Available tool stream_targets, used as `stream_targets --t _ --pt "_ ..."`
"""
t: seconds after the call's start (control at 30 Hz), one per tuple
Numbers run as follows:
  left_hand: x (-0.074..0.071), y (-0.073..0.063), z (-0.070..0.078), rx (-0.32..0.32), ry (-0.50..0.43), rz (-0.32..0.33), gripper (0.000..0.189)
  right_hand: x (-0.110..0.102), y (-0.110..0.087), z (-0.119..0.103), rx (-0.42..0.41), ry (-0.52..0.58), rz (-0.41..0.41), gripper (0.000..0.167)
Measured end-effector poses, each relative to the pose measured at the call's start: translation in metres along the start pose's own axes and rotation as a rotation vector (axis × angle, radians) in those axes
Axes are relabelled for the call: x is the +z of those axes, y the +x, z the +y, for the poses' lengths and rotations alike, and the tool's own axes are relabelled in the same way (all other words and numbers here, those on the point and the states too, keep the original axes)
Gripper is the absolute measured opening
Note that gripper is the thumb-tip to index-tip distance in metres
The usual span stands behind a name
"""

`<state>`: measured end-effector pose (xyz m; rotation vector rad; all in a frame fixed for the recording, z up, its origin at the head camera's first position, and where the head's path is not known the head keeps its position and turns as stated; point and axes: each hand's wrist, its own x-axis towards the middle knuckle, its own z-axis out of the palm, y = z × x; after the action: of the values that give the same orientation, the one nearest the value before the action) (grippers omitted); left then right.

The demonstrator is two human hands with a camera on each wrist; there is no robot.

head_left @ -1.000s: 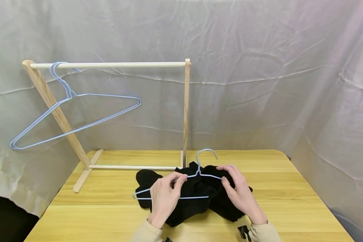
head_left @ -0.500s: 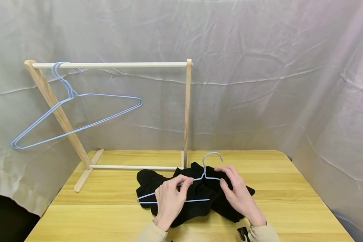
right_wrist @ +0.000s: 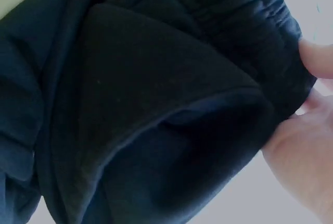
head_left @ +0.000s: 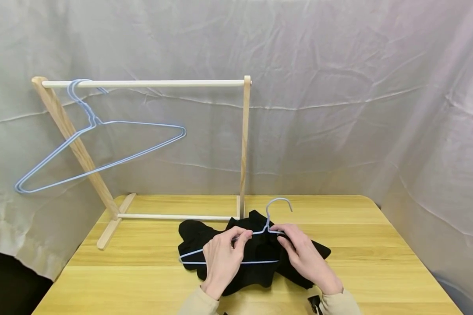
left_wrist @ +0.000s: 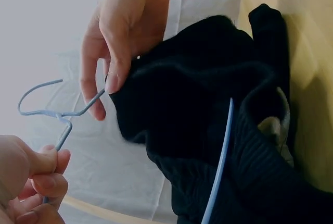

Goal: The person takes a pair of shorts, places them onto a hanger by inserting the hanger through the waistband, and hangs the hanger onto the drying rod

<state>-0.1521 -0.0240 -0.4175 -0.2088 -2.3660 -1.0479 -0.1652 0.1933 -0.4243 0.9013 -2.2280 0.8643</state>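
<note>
Black garment (head_left: 256, 278) spreads below the fingers, its edge pinched by the right hand (head_left: 304, 258) beside the blue hanger (head_left: 267, 216), which the left hand (head_left: 223, 259) pinches; seemingly mid-threading, it next needs easing outward

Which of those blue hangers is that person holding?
The lower hanger, whose wire the left hand pinches by the black garment. The other hangers hang from the wooden rack, no hand on them.

Left grip (head_left: 223, 259) and right grip (head_left: 304, 257) both pinch.
</note>
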Motion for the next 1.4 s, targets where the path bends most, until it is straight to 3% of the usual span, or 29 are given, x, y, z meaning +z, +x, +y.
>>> stream_targets --t 0.2,0.3,0.4,0.53,0.6,0.67,0.77,0.87,0.97,1.1,1.27,1.4 --pt "0.001 0.000 0.001 0.037 0.000 -0.002 0.007 0.002 -0.002 0.002 0.005 0.054 0.030 0.028" --pt "0.000 0.001 -0.001 0.106 0.001 0.003 0.007 0.002 -0.001 0.001 0.026 0.069 0.044 0.024" --pt "-0.002 0.003 -0.003 0.265 -0.017 0.033 0.009 0.003 0.000 0.002 0.059 0.071 0.080 0.022" --pt "-0.008 0.006 -0.001 0.559 -0.104 0.066 0.018 0.001 0.000 0.005 0.103 0.077 0.165 0.023" --pt "-0.012 0.007 0.001 0.669 -0.163 0.006 0.014 -0.001 0.000 0.006 0.122 0.083 0.202 0.023" --pt "-0.016 0.005 0.003 0.729 -0.186 -0.109 0.009 -0.002 0.000 0.007 0.144 0.082 0.230 0.022" --pt "-0.019 0.001 0.006 0.679 -0.151 -0.405 0.006 -0.003 0.000 0.008 0.152 0.077 0.271 0.023" --pt "-0.021 -0.005 0.008 0.525 -0.040 -0.708 0.013 -0.003 0.002 0.008 0.128 0.071 0.322 0.025" --pt "-0.024 -0.010 0.008 0.406 0.106 -0.877 0.025 -0.002 0.003 0.008 0.115 0.070 0.357 0.027" --pt "-0.027 -0.014 0.007 0.345 0.216 -0.927 0.037 -0.004 0.003 0.008 0.151 0.076 0.357 0.021" --pt "-0.029 -0.016 0.006 0.328 0.224 -0.962 0.046 -0.005 0.001 0.009 0.195 0.081 0.355 0.016" --pt "-0.029 -0.017 0.005 0.273 0.263 -0.981 0.050 -0.004 0.001 0.009 0.218 0.075 0.368 0.015"
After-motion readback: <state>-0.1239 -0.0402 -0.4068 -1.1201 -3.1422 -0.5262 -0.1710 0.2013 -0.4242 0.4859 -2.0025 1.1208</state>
